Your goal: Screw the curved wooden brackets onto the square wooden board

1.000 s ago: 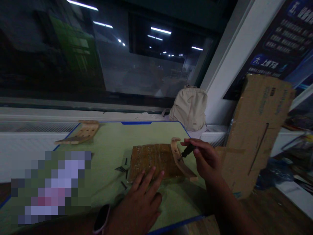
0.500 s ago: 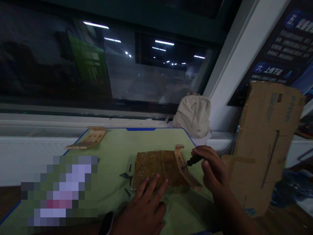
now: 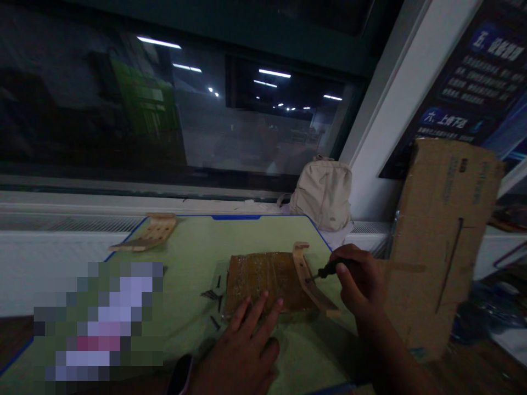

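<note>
A black-handled screwdriver (image 3: 332, 267) is gripped in my right hand (image 3: 361, 282), its shaft pointing left at a hole in a curved wooden piece (image 3: 303, 270). That piece stands along the right end of a brown, tape-covered block (image 3: 263, 277). My left hand (image 3: 247, 340) lies with fingers spread on the block's near edge. Several dark screws (image 3: 214, 296) are scattered on the table just left of the block. Whether the screwdriver's tip sits in a screw is too small to tell.
The light green table (image 3: 193, 241) has a blue edge. Another curved wooden piece with holes (image 3: 154, 231) rests at its far left corner, above a pixelated patch. A beige backpack (image 3: 323, 192) leans by the window; a tall cardboard sheet (image 3: 444, 236) stands at right.
My right hand and the screwdriver handle have shifted slightly right, and the grip on the handle has changed. The screwdriver's tip stays at the wooden piece. My left hand stays put.
</note>
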Demonstrator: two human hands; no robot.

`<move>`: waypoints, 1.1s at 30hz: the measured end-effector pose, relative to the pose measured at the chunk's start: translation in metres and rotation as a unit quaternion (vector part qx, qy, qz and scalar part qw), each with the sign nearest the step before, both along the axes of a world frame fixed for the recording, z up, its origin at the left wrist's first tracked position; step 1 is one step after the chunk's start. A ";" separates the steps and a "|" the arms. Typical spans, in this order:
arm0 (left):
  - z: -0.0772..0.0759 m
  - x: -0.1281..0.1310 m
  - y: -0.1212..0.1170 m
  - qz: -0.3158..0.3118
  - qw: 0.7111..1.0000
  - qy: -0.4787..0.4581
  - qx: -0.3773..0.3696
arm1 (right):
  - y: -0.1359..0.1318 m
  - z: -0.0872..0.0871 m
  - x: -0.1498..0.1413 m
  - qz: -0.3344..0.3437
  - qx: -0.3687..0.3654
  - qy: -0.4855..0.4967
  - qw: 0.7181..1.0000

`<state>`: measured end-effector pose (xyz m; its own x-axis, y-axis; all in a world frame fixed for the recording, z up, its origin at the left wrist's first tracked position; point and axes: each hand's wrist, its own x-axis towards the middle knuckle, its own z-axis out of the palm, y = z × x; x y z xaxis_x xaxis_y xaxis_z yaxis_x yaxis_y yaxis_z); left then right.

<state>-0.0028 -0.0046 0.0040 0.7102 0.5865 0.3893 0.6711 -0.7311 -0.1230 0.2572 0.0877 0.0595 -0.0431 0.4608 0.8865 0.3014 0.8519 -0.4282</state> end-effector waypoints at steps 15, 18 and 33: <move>0.004 0.001 -0.002 0.004 0.999 0.012 -0.030 | 0.006 0.002 -0.005 -0.032 -0.043 0.075 0.996; 0.002 0.002 0.001 0.003 1.000 0.009 -0.019 | 0.004 0.002 -0.002 -0.044 0.009 -0.017 0.999; -0.009 0.001 0.004 -0.005 0.998 -0.006 0.063 | 0.003 -0.002 -0.004 -0.045 -0.016 0.029 0.998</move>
